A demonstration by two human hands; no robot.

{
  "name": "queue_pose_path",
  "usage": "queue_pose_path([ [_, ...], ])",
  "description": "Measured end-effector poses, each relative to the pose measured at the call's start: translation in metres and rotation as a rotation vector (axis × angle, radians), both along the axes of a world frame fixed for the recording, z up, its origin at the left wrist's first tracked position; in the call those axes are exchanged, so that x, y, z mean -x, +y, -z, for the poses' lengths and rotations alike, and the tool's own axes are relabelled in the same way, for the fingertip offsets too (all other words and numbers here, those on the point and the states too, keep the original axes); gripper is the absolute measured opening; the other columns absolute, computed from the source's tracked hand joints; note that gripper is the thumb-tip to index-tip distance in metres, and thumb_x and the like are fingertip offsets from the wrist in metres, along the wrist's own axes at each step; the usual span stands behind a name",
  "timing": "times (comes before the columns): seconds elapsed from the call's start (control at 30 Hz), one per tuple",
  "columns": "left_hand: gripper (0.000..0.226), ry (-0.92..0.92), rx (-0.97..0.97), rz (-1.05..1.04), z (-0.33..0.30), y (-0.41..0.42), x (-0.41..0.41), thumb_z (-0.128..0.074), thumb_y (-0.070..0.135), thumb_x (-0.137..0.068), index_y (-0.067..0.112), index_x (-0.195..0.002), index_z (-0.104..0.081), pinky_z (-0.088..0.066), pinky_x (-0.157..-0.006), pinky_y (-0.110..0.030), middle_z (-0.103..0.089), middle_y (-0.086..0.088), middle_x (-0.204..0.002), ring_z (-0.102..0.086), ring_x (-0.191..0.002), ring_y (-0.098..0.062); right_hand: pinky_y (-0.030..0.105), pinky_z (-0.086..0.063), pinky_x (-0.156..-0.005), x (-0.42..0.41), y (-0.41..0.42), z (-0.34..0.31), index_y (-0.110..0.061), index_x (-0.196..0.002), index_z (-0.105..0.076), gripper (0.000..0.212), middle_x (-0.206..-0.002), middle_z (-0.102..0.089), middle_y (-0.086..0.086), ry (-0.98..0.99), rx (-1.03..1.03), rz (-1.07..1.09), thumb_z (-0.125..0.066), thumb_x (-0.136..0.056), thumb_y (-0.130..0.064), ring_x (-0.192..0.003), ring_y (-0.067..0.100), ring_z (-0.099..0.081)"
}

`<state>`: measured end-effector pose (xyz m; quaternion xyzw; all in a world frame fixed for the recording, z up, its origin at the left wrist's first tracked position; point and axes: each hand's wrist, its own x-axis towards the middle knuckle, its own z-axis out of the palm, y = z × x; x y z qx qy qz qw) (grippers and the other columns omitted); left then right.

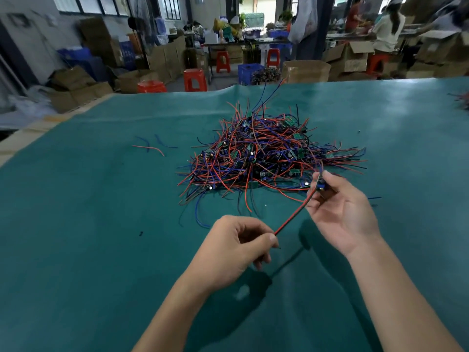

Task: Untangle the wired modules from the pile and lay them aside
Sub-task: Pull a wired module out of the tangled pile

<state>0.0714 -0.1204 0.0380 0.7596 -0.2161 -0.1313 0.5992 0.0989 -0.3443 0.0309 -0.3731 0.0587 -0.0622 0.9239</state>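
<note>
A green table cover [101, 224] was spread under a pile of wired modules [264, 156], with loose wires [152, 146] lying apart at its left. One module [320, 183] was pinched in the right hand [340, 212] just beside the pile, while its red-and-black wire [294, 215] was gripped at the end by the left hand [236, 250]. No writing could be read.

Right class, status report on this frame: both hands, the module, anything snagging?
Left hand pinches red-black wire end. Right hand grips module. Its other wires run into pile; not yet free.
</note>
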Motion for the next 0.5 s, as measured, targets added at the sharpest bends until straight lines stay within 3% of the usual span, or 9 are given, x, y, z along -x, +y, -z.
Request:
queue_pose_path([
  [0.1, 0.012, 0.010, -0.057, -0.063, -0.004, 0.038, 0.022, -0.066, 0.019, -0.085, 0.015, -0.075, -0.072, -0.052, -0.061, -0.025, -0.070, -0.007, -0.062, -0.061, -0.055, -0.015, 0.021, -0.046, -0.050, 0.002, 0.013, 0.003, -0.013, -0.073, -0.077, 0.002, -0.080, -0.071, 0.005, -0.012, 0.164, -0.087, -0.078, -0.071, -0.012, -0.061, 0.011, -0.059],
  [0.2, 0.013, 0.045, -0.122, -0.131, -0.001, 0.077, 0.041, -0.068, 0.019, -0.087, 0.017, -0.076, -0.074, -0.051, -0.060, -0.024, -0.071, -0.012, -0.063, -0.062, -0.054, -0.015, 0.021, -0.045, -0.048, 0.004, 0.037, 0.011, -0.009, -0.074, -0.079, 0.017, -0.074, -0.069, 0.007, -0.033, 0.421, -0.178, -0.086, -0.061, -0.018, -0.054, 0.011, -0.055],
  [0.27, 0.015, 0.059, -0.160, -0.182, 0.003, 0.101, 0.050, -0.071, 0.014, -0.088, 0.016, -0.073, -0.075, -0.051, -0.056, -0.024, -0.070, -0.015, -0.061, -0.062, -0.052, -0.017, 0.022, -0.045, -0.048, 0.005, 0.057, 0.017, -0.008, -0.075, -0.079, 0.009, -0.072, -0.069, 0.008, -0.023, 0.491, -0.197, -0.084, -0.072, -0.014, -0.053, 0.011, -0.052],
  [0.33, 0.016, 0.080, -0.210, -0.239, 0.008, 0.123, 0.057, -0.073, 0.013, -0.087, 0.015, -0.072, -0.075, -0.050, -0.053, -0.024, -0.068, -0.017, -0.058, -0.061, -0.049, -0.019, 0.023, -0.046, -0.049, 0.001, 0.067, 0.023, -0.009, -0.076, -0.078, 0.010, -0.072, -0.072, 0.009, 0.015, 0.588, -0.089, -0.078, -0.085, -0.007, -0.056, 0.012, -0.054],
  [0.4, 0.021, 0.104, -0.238, -0.346, 0.014, 0.147, 0.064, -0.071, 0.000, -0.089, 0.010, -0.071, -0.076, -0.048, -0.047, -0.021, -0.066, -0.020, -0.056, -0.059, -0.045, -0.019, 0.022, -0.048, -0.051, -0.005, 0.065, 0.027, -0.015, -0.079, -0.077, 0.015, -0.072, -0.074, 0.004, 0.028, 0.749, 0.056, -0.074, -0.090, -0.006, -0.059, 0.012, -0.058],
  [0.5, 0.023, 0.129, -0.302, -0.571, 0.028, 0.196, 0.070, -0.065, -0.009, -0.086, 0.001, -0.069, -0.076, -0.045, -0.039, -0.018, -0.063, -0.027, -0.055, -0.056, -0.036, -0.026, 0.015, -0.049, -0.063, -0.009, 0.048, 0.033, -0.024, -0.080, -0.076, 0.015, -0.072, -0.073, -0.010, 0.014, 1.132, 0.287, -0.072, -0.090, -0.013, -0.065, 0.003, -0.061],
])
